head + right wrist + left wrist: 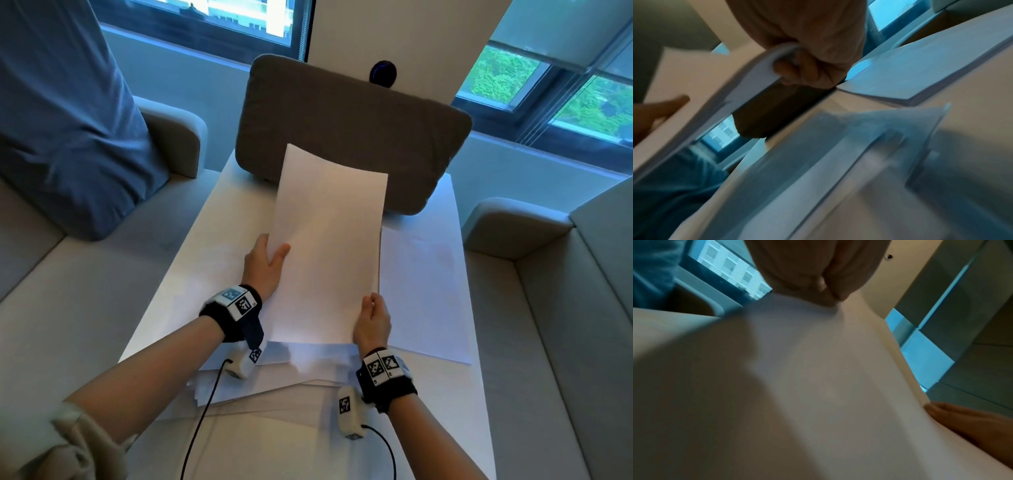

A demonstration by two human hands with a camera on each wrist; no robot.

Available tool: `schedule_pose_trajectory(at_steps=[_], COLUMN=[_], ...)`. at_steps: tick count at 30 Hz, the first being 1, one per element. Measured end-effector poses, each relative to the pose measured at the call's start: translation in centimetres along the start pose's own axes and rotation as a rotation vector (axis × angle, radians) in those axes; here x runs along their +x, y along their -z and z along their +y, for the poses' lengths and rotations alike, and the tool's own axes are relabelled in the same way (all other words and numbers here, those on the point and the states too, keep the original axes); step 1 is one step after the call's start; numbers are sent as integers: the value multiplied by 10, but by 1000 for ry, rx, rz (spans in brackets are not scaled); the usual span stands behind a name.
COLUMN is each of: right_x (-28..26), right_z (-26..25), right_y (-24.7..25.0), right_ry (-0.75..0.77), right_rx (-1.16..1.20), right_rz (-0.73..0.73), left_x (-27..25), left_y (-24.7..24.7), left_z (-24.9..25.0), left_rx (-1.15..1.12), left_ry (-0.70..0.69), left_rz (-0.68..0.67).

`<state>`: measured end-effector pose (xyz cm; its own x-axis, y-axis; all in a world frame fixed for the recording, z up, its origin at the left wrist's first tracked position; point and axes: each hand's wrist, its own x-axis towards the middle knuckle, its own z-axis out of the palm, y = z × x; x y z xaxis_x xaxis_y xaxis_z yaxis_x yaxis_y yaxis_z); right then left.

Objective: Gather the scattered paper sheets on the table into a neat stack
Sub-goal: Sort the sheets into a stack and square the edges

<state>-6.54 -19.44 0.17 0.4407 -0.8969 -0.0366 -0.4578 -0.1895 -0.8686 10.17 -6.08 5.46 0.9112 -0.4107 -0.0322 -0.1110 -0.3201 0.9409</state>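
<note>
A sheaf of white paper sheets [329,246] is held up off the white table [191,240], tilted away from me. My left hand [269,262] grips its left edge, thumb on top. My right hand [373,317] pinches its near right corner; in the right wrist view the right hand [797,68] curls round the bent edge of the sheaf [748,81]. In the left wrist view the sheaf [818,378] fills the frame. More loose sheets [274,377] lie fanned under my wrists. Another sheet [424,291] lies flat to the right.
A dark grey cushion [349,130] stands at the table's far end behind the raised sheets. Pale sofa seats [51,291] flank the table on both sides. A blue pillow [65,120] leans at the left. Cables from the wrist cameras [205,411] trail over the near sheets.
</note>
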Motion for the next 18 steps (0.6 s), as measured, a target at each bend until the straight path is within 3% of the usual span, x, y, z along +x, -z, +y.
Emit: schedule_pose_trajectory(at_steps=[9,13,18], right_x=[63,86,106], right_z=[50,80,109], right_y=[84,127,157], right_ry=[-120,-115,-179], right_rx=[-93,-147,-174], right_rz=[212,258,245], left_x=[-41,-50,-48], left_y=[-98,-143,-183], left_z=[6,12,16], left_rx=[222,304,404], left_ry=[181,174,147], left_rz=[-561,-676,-700])
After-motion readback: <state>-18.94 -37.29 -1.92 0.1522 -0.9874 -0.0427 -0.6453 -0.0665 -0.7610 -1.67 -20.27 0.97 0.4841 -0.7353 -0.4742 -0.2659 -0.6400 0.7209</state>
